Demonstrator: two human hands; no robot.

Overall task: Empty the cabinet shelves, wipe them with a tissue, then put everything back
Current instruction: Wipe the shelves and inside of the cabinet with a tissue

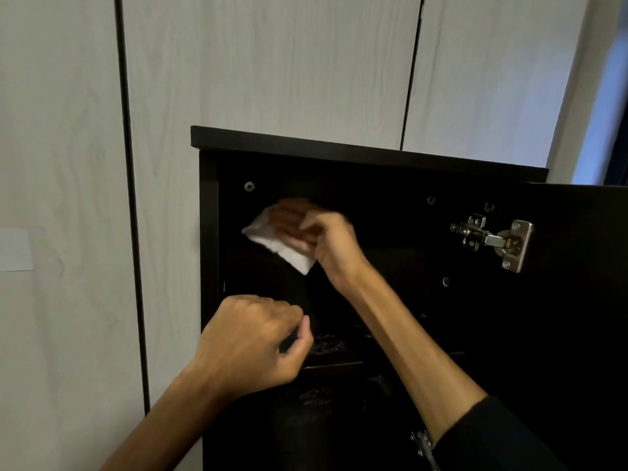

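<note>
A white tissue (277, 241) is held in the right hand (319, 243) inside the upper compartment of the dark cabinet (373, 154). The fingers are laid over the tissue and it appears to be pressed toward the left inner wall or back panel near the top; which of the two cannot be told, since the interior is very dark and the hand is motion-blurred. The grip seems chosen so that the sheet is spread flat beneath the fingers, giving a broad wiping face.

The left hand (251, 341) is held lower, in front of the opening, with its fingers loosely curled and thumb close to the forefinger. Nothing is seen in it. It is judged to be idle, kept clear of the wiping arm.

The upper compartment appears emptied; the wiping step is judged to be under way. Dim shapes are made out lower in the cabinet but cannot be identified.

The cabinet door (577, 300) is swung open to the right, its metal hinge (496, 241) exposed. Pale wood-grain wall panels (272, 62) are seen behind the cabinet, and a pale rectangular label (15, 249) on the left panel.
</note>
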